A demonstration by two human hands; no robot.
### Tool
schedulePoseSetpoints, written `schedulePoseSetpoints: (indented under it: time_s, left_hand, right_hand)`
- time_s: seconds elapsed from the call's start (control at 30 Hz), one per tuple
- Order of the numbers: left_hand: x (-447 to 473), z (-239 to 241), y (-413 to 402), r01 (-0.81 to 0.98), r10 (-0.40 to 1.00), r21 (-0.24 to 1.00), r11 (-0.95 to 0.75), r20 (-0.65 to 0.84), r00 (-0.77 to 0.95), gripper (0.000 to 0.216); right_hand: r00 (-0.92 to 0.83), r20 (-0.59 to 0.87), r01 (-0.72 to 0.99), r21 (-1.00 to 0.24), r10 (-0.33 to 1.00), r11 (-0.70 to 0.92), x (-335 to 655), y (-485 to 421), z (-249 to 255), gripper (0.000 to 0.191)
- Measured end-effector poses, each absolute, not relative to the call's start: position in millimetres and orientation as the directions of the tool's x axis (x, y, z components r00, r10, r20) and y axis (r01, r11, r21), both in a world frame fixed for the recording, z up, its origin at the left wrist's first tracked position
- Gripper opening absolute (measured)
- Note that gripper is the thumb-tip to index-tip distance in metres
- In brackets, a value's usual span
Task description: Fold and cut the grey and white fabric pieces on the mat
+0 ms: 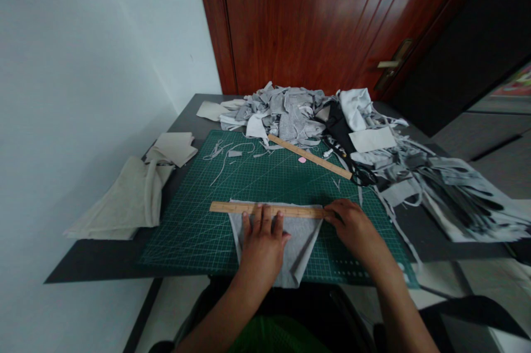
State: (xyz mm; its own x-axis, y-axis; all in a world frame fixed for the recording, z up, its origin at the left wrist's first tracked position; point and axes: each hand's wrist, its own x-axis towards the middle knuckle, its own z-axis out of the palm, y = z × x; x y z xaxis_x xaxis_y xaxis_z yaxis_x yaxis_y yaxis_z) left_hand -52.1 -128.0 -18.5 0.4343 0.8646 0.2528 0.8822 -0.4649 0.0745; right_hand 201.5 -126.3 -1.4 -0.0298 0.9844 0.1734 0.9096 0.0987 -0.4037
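A wooden ruler point(232, 207) lies across the top edge of a grey piece of fabric point(302, 242) on the green cutting mat point(194, 226). My left hand point(263, 239) lies flat on the fabric, fingers stretched out, their tips pressing on the ruler. My right hand point(350, 226) is at the ruler's right end, its fingers curled together against the ruler; I cannot make out what they pinch, if anything.
A second wooden ruler point(309, 156) lies slanted at the mat's far side, a small pink chalk point(302, 160) beside it. Heaps of grey, white and black fabric scraps point(290, 112) cover the far and right table. Folded beige cloth point(124, 201) lies left. A wooden door point(315, 15) stands behind.
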Motion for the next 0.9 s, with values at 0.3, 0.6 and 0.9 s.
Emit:
schedulePoseSetpoints:
  time_s: [0.3, 0.6, 0.9]
  left_hand:
    - [-51.3, -17.6, -128.2, 0.883, 0.87, 0.091, -0.461, 0.246, 0.429, 0.043]
    - [-52.9, -14.1, -127.8, 0.845, 0.826, 0.087, -0.528, 0.282, 0.487, 0.041]
    - [-51.6, -25.7, -125.8, 0.827, 0.811, 0.151, -0.542, 0.35, 0.468, 0.041]
  right_hand:
    - [-0.028, 0.208, 0.905, -0.41, 0.978, 0.113, 203.8, -126.1, -6.0, 0.021]
    - [-0.048, 0.174, 0.918, -0.381, 0.984, 0.112, 204.7, -124.4, -5.7, 0.019]
    - [-0.103, 0.299, 0.921, -0.331, 0.949, 0.205, 189.2, -123.7, 34.3, 0.033]
